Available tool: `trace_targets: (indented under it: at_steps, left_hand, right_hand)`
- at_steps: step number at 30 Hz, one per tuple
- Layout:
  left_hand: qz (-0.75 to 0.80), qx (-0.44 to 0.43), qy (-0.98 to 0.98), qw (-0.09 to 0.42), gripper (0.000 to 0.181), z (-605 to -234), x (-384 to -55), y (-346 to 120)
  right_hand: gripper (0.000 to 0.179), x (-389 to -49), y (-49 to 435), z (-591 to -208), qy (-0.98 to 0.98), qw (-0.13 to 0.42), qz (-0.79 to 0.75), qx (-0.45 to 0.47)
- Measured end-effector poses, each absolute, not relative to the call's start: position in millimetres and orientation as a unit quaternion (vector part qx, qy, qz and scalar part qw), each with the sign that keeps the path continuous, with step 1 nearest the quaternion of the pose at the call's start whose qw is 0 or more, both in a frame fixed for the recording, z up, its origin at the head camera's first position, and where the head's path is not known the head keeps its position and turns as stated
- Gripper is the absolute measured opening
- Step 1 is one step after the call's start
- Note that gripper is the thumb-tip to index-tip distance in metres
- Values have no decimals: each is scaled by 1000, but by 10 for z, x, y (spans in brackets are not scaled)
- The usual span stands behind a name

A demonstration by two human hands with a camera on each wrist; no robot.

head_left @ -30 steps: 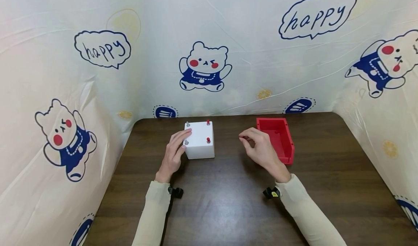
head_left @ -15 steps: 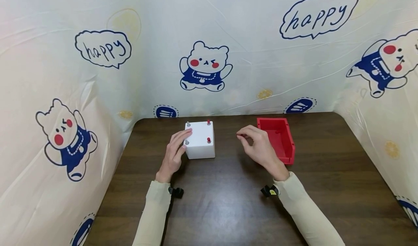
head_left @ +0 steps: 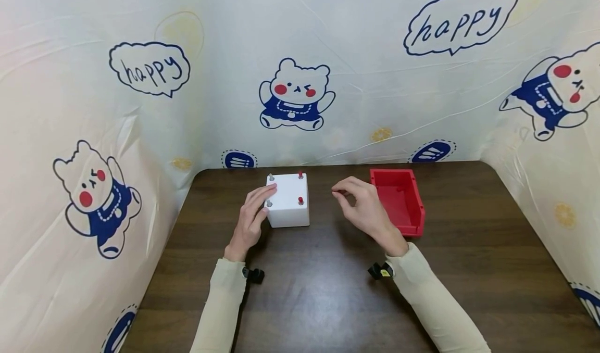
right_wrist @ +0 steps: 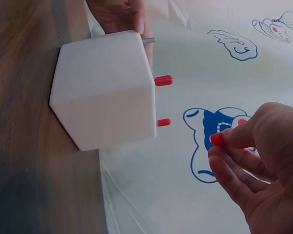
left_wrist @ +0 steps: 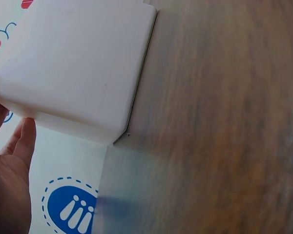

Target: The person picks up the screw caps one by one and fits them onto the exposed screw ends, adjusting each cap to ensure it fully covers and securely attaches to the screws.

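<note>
Pinching fingers (right_wrist: 241, 135) hold a red cap (right_wrist: 217, 140), indistinct in head view.

Dark wood-grain table (head_left: 323, 301), pale curtain (head_left: 365, 30) printed with cartoon bears (head_left: 292, 108).

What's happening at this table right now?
A person's left hand rests against a white box, while the right hand pinches a small red cap between the box and an open red bin. Two red caps already sit on posts along the box's right side; the two metal posts on its left are bare.
</note>
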State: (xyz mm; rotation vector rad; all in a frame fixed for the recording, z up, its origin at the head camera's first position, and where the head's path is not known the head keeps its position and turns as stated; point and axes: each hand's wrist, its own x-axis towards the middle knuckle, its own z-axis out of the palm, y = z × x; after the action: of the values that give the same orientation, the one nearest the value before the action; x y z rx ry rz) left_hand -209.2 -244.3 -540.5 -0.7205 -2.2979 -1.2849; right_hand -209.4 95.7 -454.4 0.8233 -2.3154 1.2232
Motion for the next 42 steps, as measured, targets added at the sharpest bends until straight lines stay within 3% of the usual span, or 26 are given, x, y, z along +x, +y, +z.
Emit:
trace_targets:
  at_steps: [42]
  left_hand:
    - [-458, -250, -829, 201, 50, -5407, -2090, -2448]
  right_hand:
    - [15, -2286, 513, -4492, -804, 183, 479, 301]
